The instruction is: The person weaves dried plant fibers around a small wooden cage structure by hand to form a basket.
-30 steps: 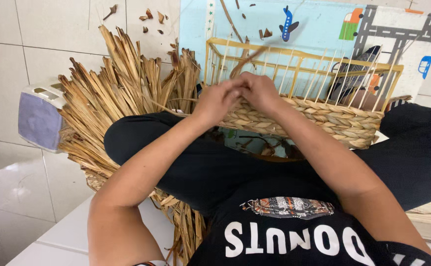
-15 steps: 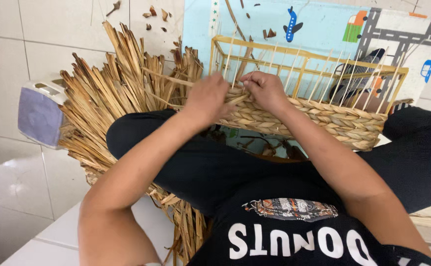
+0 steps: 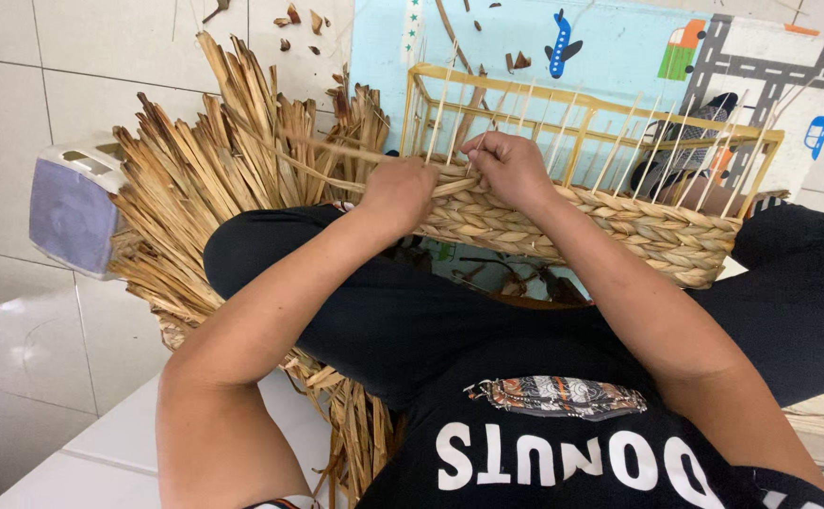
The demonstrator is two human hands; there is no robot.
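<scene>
Fingers (image 3: 476, 149) of the right hand (image 3: 511, 170) are pinched shut around a flat straw strand (image 3: 337, 179) up by the thin upright sticks (image 3: 563, 141), while the left hand (image 3: 398, 193) is curled closed on the same strand just left of it. That strand runs roughly left to right, trailing off toward the upper left of the frame, so the left hand sits nearer its loose end. Both hands rest on the top edge of the half-woven basket (image 3: 619, 231), which sits mid-frame on the lap: chunky braided rows below, bare yellowish frame (image 3: 487, 80) above. Left of it there's a big pile of dry reed strips (image 3: 195, 198), then a bluish plastic stool (image 3: 68, 212) on the white tiled floor (image 3: 16, 339).
</scene>
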